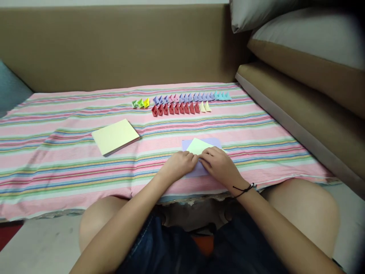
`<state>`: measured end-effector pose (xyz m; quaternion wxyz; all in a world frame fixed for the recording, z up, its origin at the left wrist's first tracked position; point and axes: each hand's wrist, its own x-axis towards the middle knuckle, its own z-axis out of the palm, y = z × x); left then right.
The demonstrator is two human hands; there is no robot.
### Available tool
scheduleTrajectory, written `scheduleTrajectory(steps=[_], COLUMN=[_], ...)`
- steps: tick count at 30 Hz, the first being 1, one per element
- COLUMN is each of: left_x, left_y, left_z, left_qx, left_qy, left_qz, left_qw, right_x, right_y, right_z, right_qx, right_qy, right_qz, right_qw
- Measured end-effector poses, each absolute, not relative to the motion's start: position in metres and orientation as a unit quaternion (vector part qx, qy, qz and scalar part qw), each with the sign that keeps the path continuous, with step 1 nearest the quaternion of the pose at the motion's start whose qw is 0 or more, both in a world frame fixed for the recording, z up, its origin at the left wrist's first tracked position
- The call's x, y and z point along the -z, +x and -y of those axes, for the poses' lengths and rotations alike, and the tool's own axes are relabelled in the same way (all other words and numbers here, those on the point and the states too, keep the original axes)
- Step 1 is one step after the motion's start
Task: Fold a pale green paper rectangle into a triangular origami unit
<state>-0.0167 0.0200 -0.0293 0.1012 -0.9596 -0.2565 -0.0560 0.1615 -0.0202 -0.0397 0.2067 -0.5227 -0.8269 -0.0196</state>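
Lying beneath purple paper (196,171), striped cloth (71,163) stretches toward a brown backrest (119,47).

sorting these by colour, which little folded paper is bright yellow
The rightmost folded piece of the three left of the long rows; its two neighbours are green, and the rows' palest are cream.

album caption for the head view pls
Left hand and right hand on pale paper over lilac sheet, rows of folded shapes beyond.

From the wearer's head, the one view looks forward and down, from close above, across the striped cloth (71,171).
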Motion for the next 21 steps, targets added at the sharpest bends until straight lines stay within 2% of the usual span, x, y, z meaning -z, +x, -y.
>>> scheduleTrajectory(steps=[11, 14, 18, 21], left_x=[0.008, 0.001, -0.014, -0.024], left_y=[-0.044, -0.051, -0.048, -0.041], left_z=[-0.034, -0.035, -0.030, -0.025], left_qx=[0.134, 0.188, 0.291, 0.329], left_qy=[-0.939, -0.925, -0.908, -0.880], left_qz=[0.273, 0.293, 0.302, 0.320], left_qw=[0.160, 0.149, 0.008, -0.123], right_x=[0.028, 0.019, -0.012, -0.039], right_y=[0.237, 0.261, 0.249, 0.225], right_z=[0.024, 0.031, 0.039, 0.038], right_qx=[0.151, 0.175, 0.091, 0.011], right_qy=[-0.518, -0.547, -0.550, -0.530], right_qz=[0.797, 0.752, 0.715, 0.744], right_qw=[0.270, 0.323, 0.422, 0.407])
